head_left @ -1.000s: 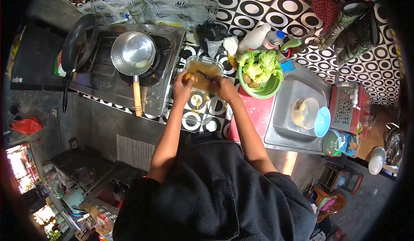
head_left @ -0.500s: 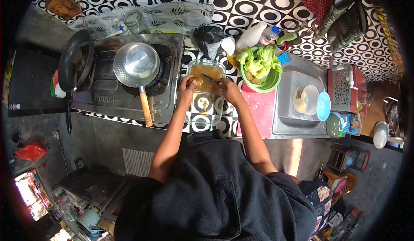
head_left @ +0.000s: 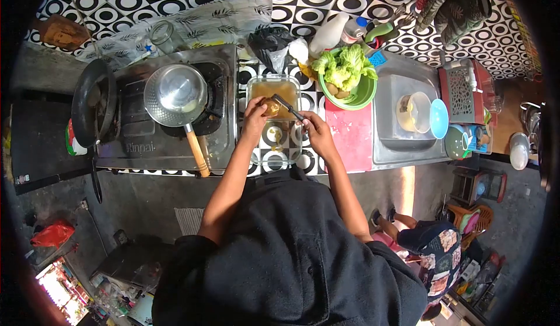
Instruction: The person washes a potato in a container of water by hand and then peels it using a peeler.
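Note:
Over a glass dish of brownish water, my left hand grips a small brown, round piece of food. In my right hand is a dark-handled peeler or small knife, its head touching or very near the piece. Which tool it is, I cannot tell for certain. Below the water dish is a second clear glass container with yellowish scraps in or under it. Beside my right hand lies a red cutting board with small bits on it.
A saucepan and a dark frying pan stand on the stove at the left. A green bowl holds lettuce. The sink is further right. Another person is at the lower right.
The right hand has turned and shifted slightly right and down, so the tool shows more clearly against the piece. The view has moved a little, and more of the other person shows.

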`<state>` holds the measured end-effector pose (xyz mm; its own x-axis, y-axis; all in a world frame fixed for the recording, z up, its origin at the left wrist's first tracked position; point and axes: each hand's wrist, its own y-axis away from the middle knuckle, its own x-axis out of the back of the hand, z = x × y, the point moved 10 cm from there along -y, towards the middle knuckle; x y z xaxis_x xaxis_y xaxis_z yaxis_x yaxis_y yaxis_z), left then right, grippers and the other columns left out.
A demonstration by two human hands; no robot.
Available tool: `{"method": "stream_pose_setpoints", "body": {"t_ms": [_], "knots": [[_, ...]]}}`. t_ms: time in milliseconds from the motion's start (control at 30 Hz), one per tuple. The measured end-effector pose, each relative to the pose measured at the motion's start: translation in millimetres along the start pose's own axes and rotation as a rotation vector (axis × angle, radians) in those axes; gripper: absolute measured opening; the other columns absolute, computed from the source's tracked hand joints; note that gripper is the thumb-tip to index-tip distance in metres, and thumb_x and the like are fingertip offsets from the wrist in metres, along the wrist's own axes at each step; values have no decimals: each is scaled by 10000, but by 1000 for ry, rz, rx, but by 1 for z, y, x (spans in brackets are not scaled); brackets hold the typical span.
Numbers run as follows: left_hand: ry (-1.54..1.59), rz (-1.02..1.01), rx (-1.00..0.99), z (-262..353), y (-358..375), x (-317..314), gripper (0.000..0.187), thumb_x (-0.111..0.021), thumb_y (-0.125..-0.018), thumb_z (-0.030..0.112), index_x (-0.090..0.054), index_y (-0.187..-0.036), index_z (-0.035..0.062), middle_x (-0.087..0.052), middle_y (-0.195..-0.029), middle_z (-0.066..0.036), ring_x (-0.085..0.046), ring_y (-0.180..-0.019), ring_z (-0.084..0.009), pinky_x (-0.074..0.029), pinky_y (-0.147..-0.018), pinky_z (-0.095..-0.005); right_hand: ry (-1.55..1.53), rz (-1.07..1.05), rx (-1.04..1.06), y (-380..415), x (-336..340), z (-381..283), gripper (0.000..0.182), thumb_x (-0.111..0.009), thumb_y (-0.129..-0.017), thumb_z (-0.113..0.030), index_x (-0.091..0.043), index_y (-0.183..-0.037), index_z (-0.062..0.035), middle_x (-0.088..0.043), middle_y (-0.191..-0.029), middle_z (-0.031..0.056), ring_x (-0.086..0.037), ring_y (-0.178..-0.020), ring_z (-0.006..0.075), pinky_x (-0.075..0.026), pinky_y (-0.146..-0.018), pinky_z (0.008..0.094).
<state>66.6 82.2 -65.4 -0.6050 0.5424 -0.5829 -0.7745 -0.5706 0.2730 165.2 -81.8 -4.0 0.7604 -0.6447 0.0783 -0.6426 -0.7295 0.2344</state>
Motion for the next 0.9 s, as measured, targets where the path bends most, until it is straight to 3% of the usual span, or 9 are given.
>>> {"method": "stream_pose_setpoints", "body": {"t_ms": [200, 300, 367, 433, 567, 700, 900], "knots": [[13, -22, 19, 5, 9, -12, 286, -591, -976, 232, -559, -1204, 63, -623, -1112, -57, -612, -1009, -170, -523, -817, -365, 67, -9, 13, 9, -7, -14, 243, -484, -1005, -44, -598, -1214, 9, -651, -924, 39, -553, -815, 92, -457, -749, 243], [44, -3, 1, 10, 11, -10, 230, -569, -992, 222, -565, -1165, 70, -636, -1080, -57, -625, -969, -176, -517, -772, -346, 46, -46, 53, 5, -14, -10, 268, -505, -1009, -63, -585, -1256, 2, -622, -937, -2, -500, -777, 80, -444, -719, 227], [25, 20, -23, 16, 13, -8, 208, -559, -1000, 223, -561, -1145, 75, -639, -1066, -57, -631, -943, -181, -509, -750, -344, 52, -54, 31, 1, -16, -10, 249, -499, -1006, -57, -592, -1226, 12, -649, -956, 38, -566, -864, 109, -462, -802, 254], [37, 71, -25, 18, 17, -7, 206, -554, -1003, 220, -557, -1150, 75, -637, -1060, -56, -632, -936, -178, -512, -755, -346, 59, -74, 30, -2, -19, -15, 238, -509, -998, -51, -595, -1208, 20, -672, -974, 74, -619, -924, 136, -477, -861, 275], [-6, 70, -80, 30, 27, -16, 224, -534, -1017, 227, -544, -1174, 67, -623, -1081, -54, -624, -960, -177, -520, -803, -356, 75, -121, 74, -9, -22, -15, 229, -518, -992, -39, -595, -1199, 23, -682, -964, 97, -641, -906, 148, -490, -842, 283], [-27, 65, -136, 37, 36, -23, 308, -572, -1000, 239, -518, -1231, 44, -604, -1128, -65, -618, -1007, -176, -530, -820, -368, 53, -153, 77, -10, -23, -17, 223, -511, -994, -37, -594, -1192, 23, -679, -961, 95, -639, -912, 145, -489, -845, 282], [-94, 197, -169, 28, 46, -19, 238, -565, -1005, 155, -514, -1207, 40, -608, -1179, -99, -616, -1057, -180, -539, -861, -365, 61, -207, 70, -4, -15, -26, 219, -496, -1001, -38, -595, -1186, 24, -672, -964, 91, -633, -907, 139, -483, -845, 278]]}}
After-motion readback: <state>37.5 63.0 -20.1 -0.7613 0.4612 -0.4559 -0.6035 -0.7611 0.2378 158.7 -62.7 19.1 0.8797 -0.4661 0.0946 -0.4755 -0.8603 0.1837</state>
